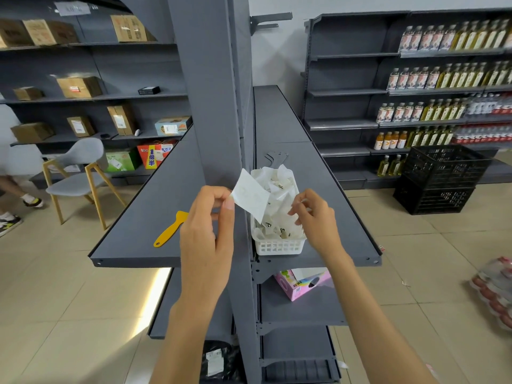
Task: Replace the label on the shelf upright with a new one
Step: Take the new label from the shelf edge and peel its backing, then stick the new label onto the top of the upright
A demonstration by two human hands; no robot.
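Note:
My left hand (207,225) pinches the corner of a white label sheet (250,196) between thumb and forefinger, holding it up in front of the grey shelf upright (210,106). My right hand (315,217) hovers just right of the sheet, over a white plastic basket (277,246) full of crumpled white label papers; its fingers are curled, and I cannot tell whether they hold anything. The basket stands on the right shelf board, beside the upright. No label shows on the visible face of the upright.
A yellow plastic scraper (171,230) lies on the left shelf board (144,217). A pink box (303,284) sits on the lower right shelf. Black crates (440,178) stand on the floor at right, a grey chair (80,176) at left, with a person's legs (13,200) beside it.

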